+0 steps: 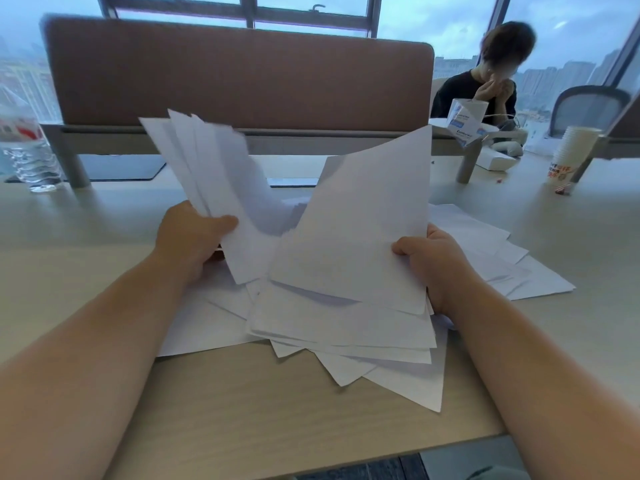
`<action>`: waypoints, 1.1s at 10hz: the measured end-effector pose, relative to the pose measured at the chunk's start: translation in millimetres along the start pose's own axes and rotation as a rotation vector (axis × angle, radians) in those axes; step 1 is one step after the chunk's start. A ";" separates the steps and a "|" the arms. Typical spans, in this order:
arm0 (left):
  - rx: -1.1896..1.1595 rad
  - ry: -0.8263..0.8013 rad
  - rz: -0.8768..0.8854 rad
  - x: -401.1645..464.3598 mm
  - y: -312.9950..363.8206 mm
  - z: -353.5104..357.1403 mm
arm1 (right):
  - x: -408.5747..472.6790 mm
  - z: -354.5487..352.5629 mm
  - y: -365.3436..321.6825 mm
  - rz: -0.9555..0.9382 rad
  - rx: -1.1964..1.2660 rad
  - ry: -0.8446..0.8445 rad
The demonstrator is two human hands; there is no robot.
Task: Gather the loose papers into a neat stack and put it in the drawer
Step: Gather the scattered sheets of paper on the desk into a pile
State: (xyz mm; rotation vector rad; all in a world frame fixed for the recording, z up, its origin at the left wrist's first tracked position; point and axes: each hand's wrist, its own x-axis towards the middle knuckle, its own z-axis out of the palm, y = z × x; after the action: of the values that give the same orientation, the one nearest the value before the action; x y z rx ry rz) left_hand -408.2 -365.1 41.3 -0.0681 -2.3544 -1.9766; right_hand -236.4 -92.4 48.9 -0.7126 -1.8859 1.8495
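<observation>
The left hand (194,233) pinches a fanned bundle of white paper sheets (211,174) by its lower edge, thumb curled over the front and fingers hidden behind, so the sheets stand tilted up and to the left above the pale wooden desk (242,417). The right hand (433,261) grips a second batch of white sheets (356,237) at its right edge, thumb on top, the upper sheet lifted and curving toward the far side. Under and around both hands lie more loose white papers (391,372) in an untidy spread, corners jutting toward the near edge and others trailing off to the right; no drawer can be seen. At the far side stands a brown fabric desk divider (239,74) on grey legs, with a clear plastic water bottle (27,150) at the far left. To the far right stand a stack of white paper cups (571,154) with red print and a white-and-blue carton (465,121), and beyond them sits a person in a dark top (460,91) beside a grey mesh office chair (588,105), with large windows behind
</observation>
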 end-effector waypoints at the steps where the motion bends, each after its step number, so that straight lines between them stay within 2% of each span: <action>1: 0.439 -0.083 0.137 -1.3 -2.0 2.1 | 1.4 -0.4 0.6 -0.006 -0.015 0.000; 2: 0.620 -0.056 0.194 4.3 -4.1 0.3 | 2.6 -0.6 1.7 -0.010 -0.036 0.006; 3: 0.381 0.007 0.086 16.1 -6.6 -4.6 | 3.0 -1.6 2.1 -0.019 -0.043 -0.001; 5: -0.449 0.200 -0.092 26.0 3.1 -17.1 | 2.0 -1.8 1.8 -0.034 -0.033 -0.006; 6: -0.529 0.227 -0.176 16.1 10.7 -20.6 | 2.8 -1.4 2.4 -0.033 -0.053 -0.006; 7: -0.563 0.092 -0.248 18.5 6.8 -14.4 | 3.0 -1.7 3.2 -0.042 -0.074 -0.019; 8: -0.488 -0.043 -0.227 9.2 9.4 -2.3 | 3.9 -2.0 4.3 -0.034 -0.057 -0.025; 10: 0.066 -0.200 0.045 -18.6 11.0 17.4 | 2.5 0.8 4.4 -0.050 0.011 -0.024; 11: 0.217 -0.282 0.042 -24.9 10.8 20.5 | 3.1 0.5 5.3 -0.052 -0.005 0.001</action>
State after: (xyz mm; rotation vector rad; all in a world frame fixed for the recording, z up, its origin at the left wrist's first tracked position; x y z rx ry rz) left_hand -383.0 -342.8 46.4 -0.4058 -2.6990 -1.7813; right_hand -238.7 -90.9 43.4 -0.6599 -1.8910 1.8123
